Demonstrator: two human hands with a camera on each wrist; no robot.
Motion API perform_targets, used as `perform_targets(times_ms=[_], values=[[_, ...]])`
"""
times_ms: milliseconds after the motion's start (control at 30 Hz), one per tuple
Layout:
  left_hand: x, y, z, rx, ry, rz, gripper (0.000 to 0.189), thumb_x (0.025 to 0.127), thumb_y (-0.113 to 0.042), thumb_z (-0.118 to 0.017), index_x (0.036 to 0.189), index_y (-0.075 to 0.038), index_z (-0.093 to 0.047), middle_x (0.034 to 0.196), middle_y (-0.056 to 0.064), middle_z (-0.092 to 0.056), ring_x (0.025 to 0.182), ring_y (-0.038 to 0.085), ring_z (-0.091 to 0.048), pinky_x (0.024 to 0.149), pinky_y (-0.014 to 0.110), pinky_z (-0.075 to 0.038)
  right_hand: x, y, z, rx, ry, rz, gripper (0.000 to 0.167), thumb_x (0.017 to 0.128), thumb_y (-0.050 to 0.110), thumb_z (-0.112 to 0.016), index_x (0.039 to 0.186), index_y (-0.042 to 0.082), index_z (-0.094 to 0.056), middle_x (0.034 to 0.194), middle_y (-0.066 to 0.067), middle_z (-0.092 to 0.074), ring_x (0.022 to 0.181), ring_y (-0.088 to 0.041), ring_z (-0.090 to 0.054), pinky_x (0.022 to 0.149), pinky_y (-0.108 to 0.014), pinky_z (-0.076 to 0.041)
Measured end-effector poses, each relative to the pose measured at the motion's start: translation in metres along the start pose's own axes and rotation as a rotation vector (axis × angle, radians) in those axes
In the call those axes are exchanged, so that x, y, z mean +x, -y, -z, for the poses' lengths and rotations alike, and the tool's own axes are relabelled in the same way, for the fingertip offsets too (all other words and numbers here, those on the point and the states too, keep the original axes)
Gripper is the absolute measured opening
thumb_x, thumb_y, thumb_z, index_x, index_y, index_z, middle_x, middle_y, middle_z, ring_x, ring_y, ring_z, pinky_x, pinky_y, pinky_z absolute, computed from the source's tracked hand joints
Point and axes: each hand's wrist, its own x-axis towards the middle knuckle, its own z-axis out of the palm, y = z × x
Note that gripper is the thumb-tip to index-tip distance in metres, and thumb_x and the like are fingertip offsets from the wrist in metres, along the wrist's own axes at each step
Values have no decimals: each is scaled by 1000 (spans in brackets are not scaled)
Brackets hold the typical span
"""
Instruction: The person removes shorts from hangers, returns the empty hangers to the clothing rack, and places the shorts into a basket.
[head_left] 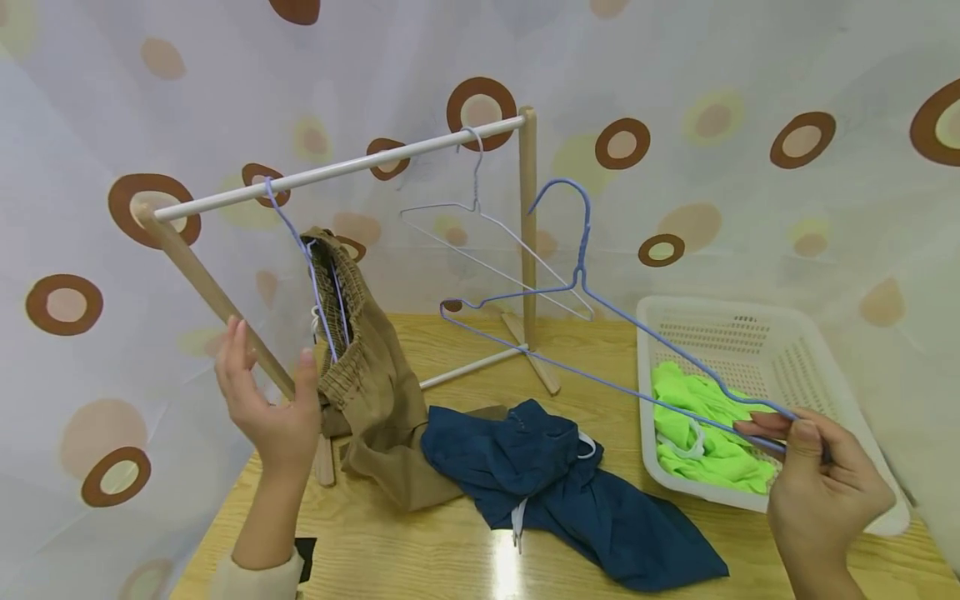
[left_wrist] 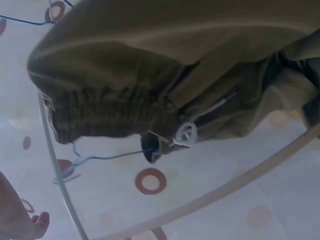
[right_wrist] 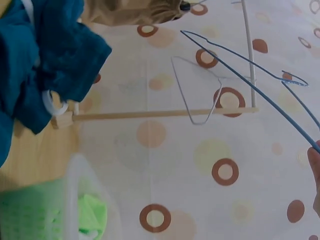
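Note:
In the head view my right hand (head_left: 828,479) grips one end of a blue wire hanger (head_left: 581,250), its hook pointing up. My left hand (head_left: 273,408) is raised with fingers spread, holding nothing, just left of brown trousers (head_left: 382,358). These trousers have an elastic waist and hang from a purple hanger (head_left: 288,221) on the rack's white rail (head_left: 337,169); their legs reach the table. Dark blue trousers (head_left: 555,492) with a white drawstring lie crumpled on the table between the hands. The right wrist view shows the held hanger (right_wrist: 255,92) and only part of the hand.
A pale wire hanger (head_left: 476,187) hangs bare near the rail's right end. At right stands a white basket (head_left: 825,350) holding bright green clothing (head_left: 712,425). The rack's wooden posts (head_left: 528,192) stand on a wooden table (head_left: 420,550) before a dotted curtain.

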Motion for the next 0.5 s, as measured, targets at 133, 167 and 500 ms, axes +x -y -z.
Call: perform_targets(times_ms=[133, 167, 500], values=[[15, 23, 9, 45, 10, 175, 59, 78, -14, -68, 131, 3, -46, 136, 16, -45, 123, 16, -43, 99, 26, -37, -2, -8, -17, -2, -9, 23, 18, 87, -13, -51, 87, -31, -54, 75, -19, -70, 63, -21, -69, 63, -23, -57], [17, 28, 11, 54, 15, 215, 60, 78, -10, -67, 132, 1, -46, 137, 14, -45, 122, 14, -42, 99, 25, -37, -2, -10, -22, -4, -12, 32, 18, 87, -13, -51, 86, -30, -54, 74, -18, -70, 63, -20, -69, 63, -23, -57], [27, 81, 14, 132, 65, 374, 64, 80, -12, -69, 137, -2, -40, 140, 10, -40, 123, 15, -38, 100, 25, -33, -11, -42, -69, -51, 6, 79, 21, 90, -7, -51, 83, -25, -58, 76, -12, -71, 64, -15, -70, 61, -21, -57]])
